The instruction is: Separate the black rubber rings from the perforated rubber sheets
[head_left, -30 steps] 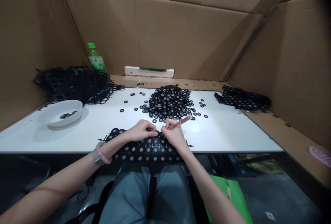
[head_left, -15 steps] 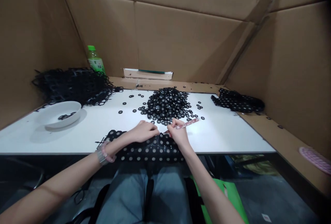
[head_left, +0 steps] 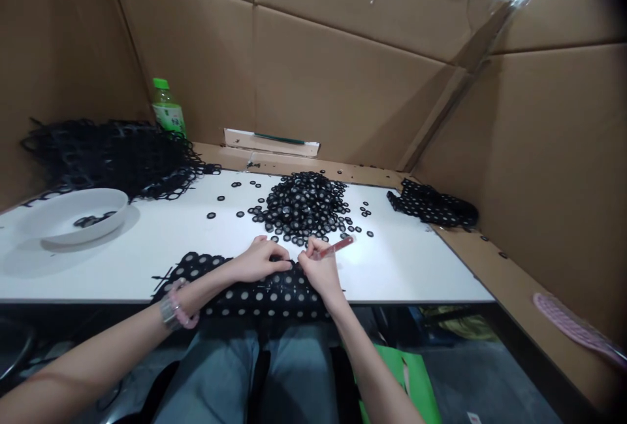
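Black mesh (head_left: pixel 264 294) draped over the white table's near edge (head_left: pixel 401 280) beneath both hands; I watched the left hand (head_left: pixel 259 262) press curled fingers (head_left: pixel 279 266) onto it, the right hand (head_left: pixel 318 270) pinching a red tool (head_left: pixel 337 247), black rings (head_left: pixel 301 205) heaped beyond.

From where I'm watching, cardboard walls (head_left: pixel 337 78) patched with clear tape box in a white table (head_left: pixel 406 274). A white bowl (head_left: pixel 53 212) sits at the table's left end, holding a few small black pieces (head_left: pixel 88 221). Behind it, a tangled black mesh heap (head_left: pixel 108 156) slumps against the left wall, beside an upright green-capped bottle (head_left: pixel 167 109). A smaller black mesh bunch (head_left: pixel 431 207) lies at the far right corner, a pink mat (head_left: pixel 575 327) lies on the right ledge, and a green bag (head_left: pixel 396 385) lies below on the floor.
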Tool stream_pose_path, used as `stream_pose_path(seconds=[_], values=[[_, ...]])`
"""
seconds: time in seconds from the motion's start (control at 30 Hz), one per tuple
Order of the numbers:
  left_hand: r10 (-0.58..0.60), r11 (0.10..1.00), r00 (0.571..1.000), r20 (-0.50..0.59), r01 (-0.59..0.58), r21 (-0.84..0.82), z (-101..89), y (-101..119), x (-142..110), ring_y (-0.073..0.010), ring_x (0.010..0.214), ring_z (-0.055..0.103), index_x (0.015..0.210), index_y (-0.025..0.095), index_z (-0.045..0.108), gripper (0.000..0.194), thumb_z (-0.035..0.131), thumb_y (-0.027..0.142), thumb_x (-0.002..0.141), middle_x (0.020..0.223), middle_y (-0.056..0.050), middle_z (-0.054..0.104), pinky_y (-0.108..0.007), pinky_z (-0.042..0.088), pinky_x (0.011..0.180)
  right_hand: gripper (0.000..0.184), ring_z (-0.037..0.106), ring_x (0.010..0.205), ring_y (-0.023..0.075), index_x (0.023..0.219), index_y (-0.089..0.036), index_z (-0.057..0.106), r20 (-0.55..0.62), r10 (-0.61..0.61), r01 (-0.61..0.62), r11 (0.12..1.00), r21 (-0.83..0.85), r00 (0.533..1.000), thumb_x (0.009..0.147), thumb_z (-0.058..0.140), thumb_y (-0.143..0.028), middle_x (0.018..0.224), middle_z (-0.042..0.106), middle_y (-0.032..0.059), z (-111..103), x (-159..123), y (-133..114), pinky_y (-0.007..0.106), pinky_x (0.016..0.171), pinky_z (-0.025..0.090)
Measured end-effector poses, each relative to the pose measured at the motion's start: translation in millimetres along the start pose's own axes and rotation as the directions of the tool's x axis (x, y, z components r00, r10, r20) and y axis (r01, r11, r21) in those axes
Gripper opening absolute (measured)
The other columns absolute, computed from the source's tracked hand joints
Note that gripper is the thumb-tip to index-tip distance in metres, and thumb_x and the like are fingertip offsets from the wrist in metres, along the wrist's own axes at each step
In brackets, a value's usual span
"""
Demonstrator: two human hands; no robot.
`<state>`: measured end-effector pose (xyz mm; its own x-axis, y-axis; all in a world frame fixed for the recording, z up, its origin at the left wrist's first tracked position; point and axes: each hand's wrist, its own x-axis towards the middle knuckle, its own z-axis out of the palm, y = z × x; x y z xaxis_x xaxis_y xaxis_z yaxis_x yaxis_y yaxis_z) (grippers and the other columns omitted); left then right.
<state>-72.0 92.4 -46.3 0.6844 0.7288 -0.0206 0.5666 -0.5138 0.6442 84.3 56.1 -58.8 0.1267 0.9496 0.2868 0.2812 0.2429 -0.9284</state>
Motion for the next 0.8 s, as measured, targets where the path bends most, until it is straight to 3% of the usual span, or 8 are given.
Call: stream_pose_path(seconds=[0.1, 0.23, 0.47, 0.63, 0.8], values=[[0.059, 0.994, 0.998, 0.004, -0.058, -0.095, -0.4, -3.5, -0.1, -0.0121, 0.063, 0.044, 0.068, 0.015, 0.060, 0.030, 0.046, 0.039, 0.081, 0.061, 0.004, 0.054, -0.025, 0.033, 0.077, 0.021, 0.030, 0.044, 0.0102, 0.046, -0.022, 0.031, 0.023, -0.011, 0.010, 1.000, 0.009, 1.000, 0.056, 0.046, -0.010, 0.044, 0.030, -0.0079, 2.8, -2.0, -2.1, 0.024, 0.045, 0.021], [0.091, 0.976, 0.996, 0.018, -0.086, -0.200, -4.6, -1.6, -0.1, -0.0116, 0.060, 0.043, 0.068, 0.014, 0.059, 0.029, 0.047, 0.038, 0.080, 0.060, 0.003, 0.051, -0.020, 0.033, 0.060, 0.022, 0.032, 0.042, 0.0094, 0.046, -0.022, 0.032, 0.008, 0.016, -0.016, 0.997, 0.073, 1.000, 0.056, 0.048, -0.012, 0.042, 0.031, -0.0085, 1.2, -0.3, 0.2, 0.023, 0.043, 0.023], [-0.049, 0.994, 0.998, 0.029, 0.046, 0.102, -7.2, 29.2, 9.0, -0.0139, 0.060, 0.048, 0.067, 0.017, 0.062, 0.025, 0.045, 0.032, 0.079, 0.059, 0.001, 0.057, -0.022, 0.031, 0.060, 0.025, 0.032, 0.032, 0.0075, 0.055, -0.024, 0.022, -0.157, 0.131, -0.095, 0.972, 0.215, 0.979, 0.067, 0.044, -0.020, 0.039, 0.028, -0.0118, -14.1, 1.5, 8.0, 0.019, 0.036, 0.023], [0.045, 0.989, 0.997, 0.057, -0.053, 0.139, -1.2, 27.7, 17.5, -0.0118, 0.054, 0.043, 0.061, 0.017, 0.059, 0.030, 0.047, 0.037, 0.079, 0.053, 0.003, 0.052, -0.021, 0.028, 0.057, 0.023, 0.038, 0.032, 0.0094, 0.050, -0.023, 0.030, -0.085, 0.122, -0.109, 0.984, 0.141, 0.989, 0.060, 0.049, -0.015, 0.035, 0.033, -0.0108, -21.7, -3.6, 7.6, 0.021, 0.037, 0.026], [0.071, 0.993, 0.996, 0.059, -0.076, 0.089, 0.3, 21.2, 17.7, -0.0112, 0.056, 0.044, 0.063, 0.016, 0.059, 0.028, 0.047, 0.035, 0.080, 0.054, 0.004, 0.051, -0.020, 0.029, 0.058, 0.022, 0.035, 0.039, 0.0093, 0.049, -0.023, 0.031, -0.095, 0.090, -0.086, 0.995, 0.050, 0.991, 0.058, 0.048, -0.013, 0.040, 0.033, -0.0096, -23.2, -4.4, 8.1, 0.022, 0.042, 0.026]])
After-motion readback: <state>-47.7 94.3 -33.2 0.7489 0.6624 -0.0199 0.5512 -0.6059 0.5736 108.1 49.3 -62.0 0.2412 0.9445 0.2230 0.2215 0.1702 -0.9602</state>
